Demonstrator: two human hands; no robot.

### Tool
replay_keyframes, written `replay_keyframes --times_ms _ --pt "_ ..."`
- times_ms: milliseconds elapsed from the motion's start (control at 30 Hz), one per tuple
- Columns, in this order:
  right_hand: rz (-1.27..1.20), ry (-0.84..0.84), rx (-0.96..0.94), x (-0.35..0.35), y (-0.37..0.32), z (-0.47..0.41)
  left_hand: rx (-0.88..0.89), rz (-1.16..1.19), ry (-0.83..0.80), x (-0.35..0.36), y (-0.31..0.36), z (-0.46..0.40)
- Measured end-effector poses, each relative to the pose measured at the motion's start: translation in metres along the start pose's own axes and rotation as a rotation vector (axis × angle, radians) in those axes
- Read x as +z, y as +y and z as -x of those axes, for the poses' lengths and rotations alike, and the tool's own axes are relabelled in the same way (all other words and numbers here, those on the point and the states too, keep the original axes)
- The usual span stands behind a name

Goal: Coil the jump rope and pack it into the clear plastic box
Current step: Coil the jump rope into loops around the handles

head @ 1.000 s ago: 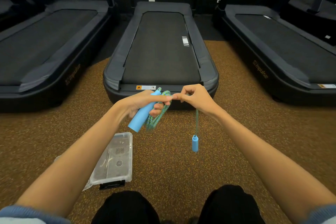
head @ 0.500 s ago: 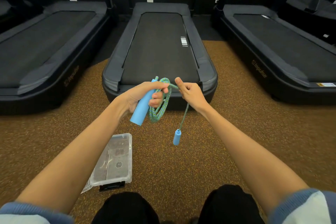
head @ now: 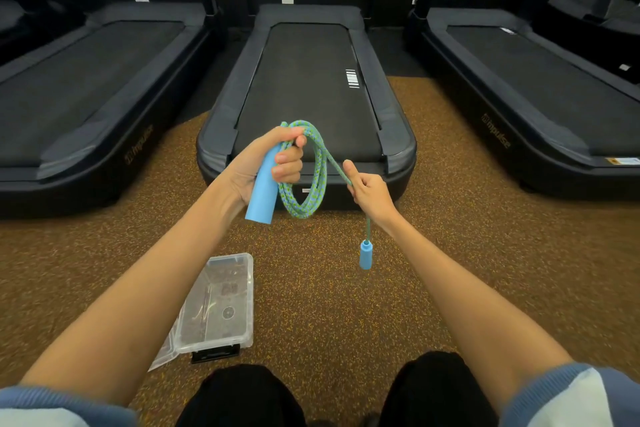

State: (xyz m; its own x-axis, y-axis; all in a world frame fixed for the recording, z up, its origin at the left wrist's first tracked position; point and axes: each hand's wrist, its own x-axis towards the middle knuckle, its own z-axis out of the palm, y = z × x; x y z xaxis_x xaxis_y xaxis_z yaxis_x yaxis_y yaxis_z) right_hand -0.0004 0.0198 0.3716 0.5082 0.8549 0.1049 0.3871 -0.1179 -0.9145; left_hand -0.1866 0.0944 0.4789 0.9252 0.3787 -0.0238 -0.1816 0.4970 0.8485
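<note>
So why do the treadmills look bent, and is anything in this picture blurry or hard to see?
Head view: the wide-angle lens bows the outer treadmills towards the edges. The left hand, right hand, rope coil and hanging handle look sharp. The background is dark, hiding detail. The clear box is hard to read since the floor shows through it.

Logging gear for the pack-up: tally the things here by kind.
Treadmills: 3
Rope: 1
Handles: 2
Box: 1
Total: 7
</note>
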Motion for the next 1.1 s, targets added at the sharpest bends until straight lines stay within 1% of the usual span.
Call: replay_keyframes --times_ms 100,267,400,533,600,667,733,800,900,1000,1100 --pt "-0.006 -0.008 0.034 0.000 0.005 0.004 0.046 0.037 -0.036 -0.004 0.006 0.001" --pt "0.028 -0.048 0.046 0.003 0.006 0.011 0.107 0.114 -0.045 -0.012 0.012 0.003" --pt "0.104 -0.145 0.038 0.008 0.009 0.020 0.166 0.269 -0.069 -0.020 0.018 0.004" --pt "0.249 -0.270 0.049 0.009 0.023 0.030 0.208 0.435 -0.127 -0.026 0.024 0.008" --pt "0.298 -0.288 0.069 0.005 0.031 0.035 0.240 0.494 -0.137 -0.029 0.028 0.010" --pt "0.292 -0.269 0.081 0.002 0.035 0.040 0.275 0.479 -0.066 -0.033 0.030 0.012" --pt "0.227 -0.235 0.041 0.000 0.032 0.046 0.302 0.399 0.054 -0.034 0.029 0.013" --pt "0.168 -0.234 -0.058 0.000 0.024 0.053 0.313 0.327 0.166 -0.034 0.025 0.012" --pt "0.214 -0.265 -0.212 0.003 0.010 0.059 0.305 0.224 0.305 -0.035 0.017 0.011" --pt "0.335 -0.242 -0.353 0.006 -0.001 0.059 0.265 0.135 0.365 -0.036 0.008 0.010" --pt "0.373 -0.231 -0.450 0.009 -0.009 0.060 0.216 0.031 0.386 -0.035 0.002 0.010"
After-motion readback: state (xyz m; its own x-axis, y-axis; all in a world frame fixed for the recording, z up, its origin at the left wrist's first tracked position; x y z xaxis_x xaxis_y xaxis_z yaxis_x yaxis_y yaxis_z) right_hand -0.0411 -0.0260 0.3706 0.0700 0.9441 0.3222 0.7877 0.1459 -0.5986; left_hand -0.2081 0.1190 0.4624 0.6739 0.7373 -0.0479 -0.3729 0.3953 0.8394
